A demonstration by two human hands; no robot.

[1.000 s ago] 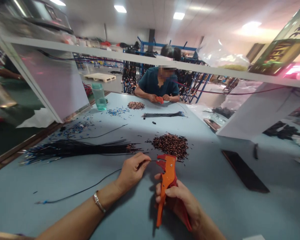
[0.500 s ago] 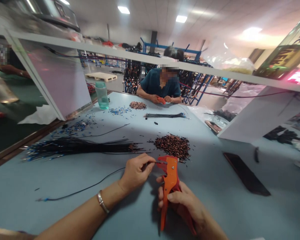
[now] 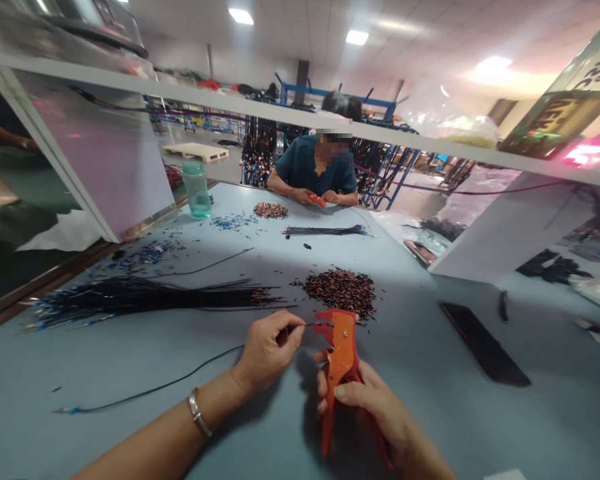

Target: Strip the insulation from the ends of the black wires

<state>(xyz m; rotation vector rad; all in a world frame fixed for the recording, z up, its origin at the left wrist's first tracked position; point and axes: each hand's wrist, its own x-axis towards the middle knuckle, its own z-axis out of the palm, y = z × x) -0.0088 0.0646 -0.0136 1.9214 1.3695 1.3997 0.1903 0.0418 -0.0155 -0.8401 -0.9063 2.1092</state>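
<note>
Between thumb and fingers, my left hand [image 3: 271, 343] pinches a thin black wire [image 3: 175, 381] close to one end. The wire trails left across the table to a blue connector at its far end. Its pinched end points right, at the jaws of an orange-and-red wire stripper [image 3: 341, 360]. My right hand [image 3: 373, 403] is wrapped around the stripper's handles, holding it upright. Just behind the stripper's head lies a heap of small dark and copper-coloured pieces [image 3: 340, 290]. Left of the heap is a thick bundle of black wires [image 3: 165, 297] with blue ends.
A dark phone-like slab [image 3: 484, 343] lies at the right. Blue scraps [image 3: 153, 255] and a green water bottle [image 3: 197, 193] are at the far left. Across the table, a co-worker [image 3: 317, 167] holds an orange tool. A white shelf [image 3: 280, 110] spans above the table.
The wire end and the stripper's jaws have come slightly apart, with my left hand a little further left. The whole view has shifted slightly.
</note>
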